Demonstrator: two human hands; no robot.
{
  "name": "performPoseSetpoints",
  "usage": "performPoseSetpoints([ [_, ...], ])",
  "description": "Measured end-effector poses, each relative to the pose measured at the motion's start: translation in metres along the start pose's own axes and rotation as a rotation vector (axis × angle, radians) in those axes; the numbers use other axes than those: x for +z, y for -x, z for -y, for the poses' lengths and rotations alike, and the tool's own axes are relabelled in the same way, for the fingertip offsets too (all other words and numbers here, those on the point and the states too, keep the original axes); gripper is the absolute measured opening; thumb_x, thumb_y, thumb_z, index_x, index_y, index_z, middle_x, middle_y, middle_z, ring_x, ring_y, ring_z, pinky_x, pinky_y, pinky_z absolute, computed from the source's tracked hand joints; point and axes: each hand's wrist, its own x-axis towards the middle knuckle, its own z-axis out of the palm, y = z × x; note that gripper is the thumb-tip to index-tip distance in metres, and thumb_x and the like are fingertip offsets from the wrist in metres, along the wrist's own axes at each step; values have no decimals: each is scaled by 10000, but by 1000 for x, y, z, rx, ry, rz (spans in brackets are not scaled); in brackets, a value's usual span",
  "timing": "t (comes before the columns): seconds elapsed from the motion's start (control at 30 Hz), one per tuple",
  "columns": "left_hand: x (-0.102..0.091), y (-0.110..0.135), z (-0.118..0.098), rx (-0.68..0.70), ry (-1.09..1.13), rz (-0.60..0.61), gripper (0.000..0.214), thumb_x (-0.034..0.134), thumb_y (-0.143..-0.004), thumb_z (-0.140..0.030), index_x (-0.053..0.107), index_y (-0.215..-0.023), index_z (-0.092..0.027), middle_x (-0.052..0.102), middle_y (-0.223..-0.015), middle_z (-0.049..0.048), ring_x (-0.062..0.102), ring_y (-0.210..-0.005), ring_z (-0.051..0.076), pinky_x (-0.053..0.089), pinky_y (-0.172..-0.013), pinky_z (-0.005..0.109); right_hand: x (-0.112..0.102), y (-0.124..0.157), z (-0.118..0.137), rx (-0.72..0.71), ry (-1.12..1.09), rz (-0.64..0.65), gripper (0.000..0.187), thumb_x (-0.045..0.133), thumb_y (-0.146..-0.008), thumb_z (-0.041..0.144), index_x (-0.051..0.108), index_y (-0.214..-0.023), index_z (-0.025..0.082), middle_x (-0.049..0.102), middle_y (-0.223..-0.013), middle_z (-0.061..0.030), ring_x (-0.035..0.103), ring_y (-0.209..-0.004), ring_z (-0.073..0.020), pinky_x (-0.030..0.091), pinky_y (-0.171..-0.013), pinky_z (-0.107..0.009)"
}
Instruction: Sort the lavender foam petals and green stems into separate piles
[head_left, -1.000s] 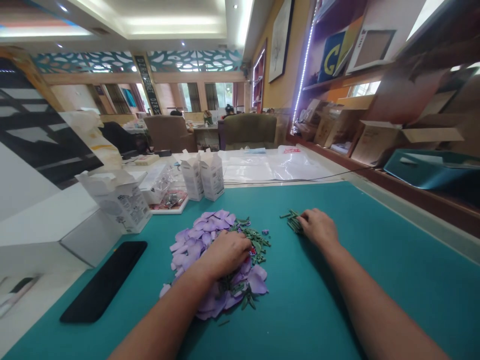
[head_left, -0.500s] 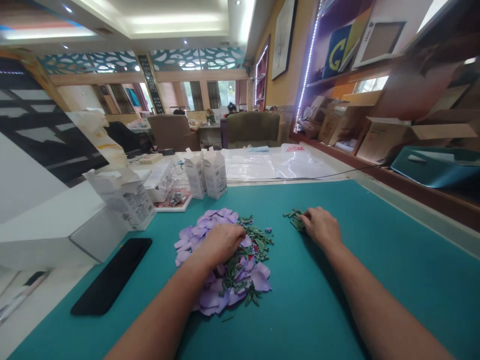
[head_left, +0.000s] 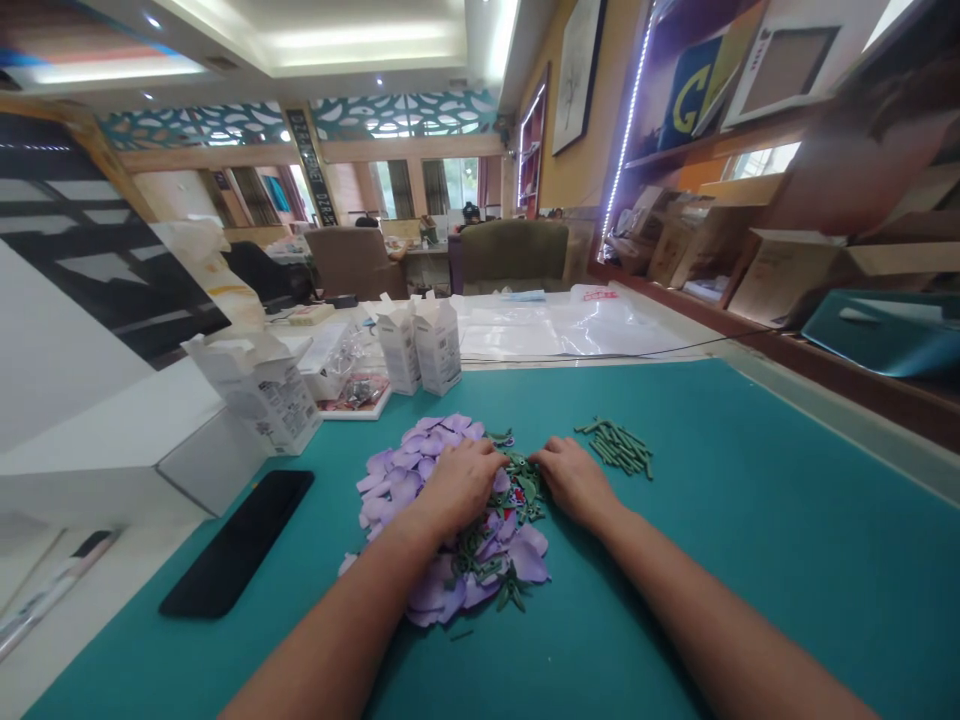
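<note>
A heap of purple petal-shaped pieces [head_left: 405, 486] lies mid-mat, with small green plastic pieces [head_left: 527, 484] and some red bits mixed in along its right side. Over the heap rests my left hand [head_left: 463, 484], fingers bent and tips together among the green pieces; whatever is between them is hidden. My right hand [head_left: 576, 482] reaches the heap's right edge, its thumb and fingertips pinched at the green pieces. What it grips is too small to make out. A separate pile of short green sticks [head_left: 621, 447] lies beyond my right hand, apart from the heap.
The work surface is a green mat [head_left: 720, 520]. A black flat case [head_left: 238, 545] lies at left, near a white box [head_left: 206, 450]. Opened cartons [head_left: 438, 345] and a small tray [head_left: 360, 398] stand behind. Clear plastic sheeting [head_left: 555, 325] covers the far table.
My right hand has left the green stick pile and moved left to the heap's edge, uncovering the sticks. My left hand stays over the heap. The view has shifted slightly.
</note>
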Motion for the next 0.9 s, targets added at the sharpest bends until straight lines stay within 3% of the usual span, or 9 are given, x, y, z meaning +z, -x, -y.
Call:
performPoseSetpoints([
  [0.17,-6,-2,14,-75,80,-30,337,432,-932,-138,659,-1159,-241,637,-1145,65,561,-1084,216,434,-927,342,-3,-1,4,-14,5,42,299,423,-951,184,716,-999,219,621,-964,-85,491,-872,-204,322,-753,-305],
  [0.37,-9,-3,23,-87,111,-70,329,443,-918,-117,690,-1108,-224,666,-1100,62,587,-1056,193,449,-929,311,-5,0,7,-14,-3,86,268,458,-939,201,698,-1058,227,618,-1001,-85,493,-905,-209,315,-750,-310],
  [0.67,-10,-2,22,-73,83,-23,333,430,-941,-143,687,-1132,-232,675,-1110,60,601,-1040,214,464,-895,333,-3,-1,8,10,-53,95,130,560,-867,178,664,-943,193,621,-958,-59,510,-894,-179,319,-756,-278],
  [0.9,4,-1,7,60,77,-15,340,456,-941,-170,635,-1217,-255,654,-1119,60,588,-1026,218,463,-876,331,-3,1,7,22,-65,61,106,539,-870,176,635,-910,195,652,-901,-41,531,-841,-176,301,-705,-286],
])
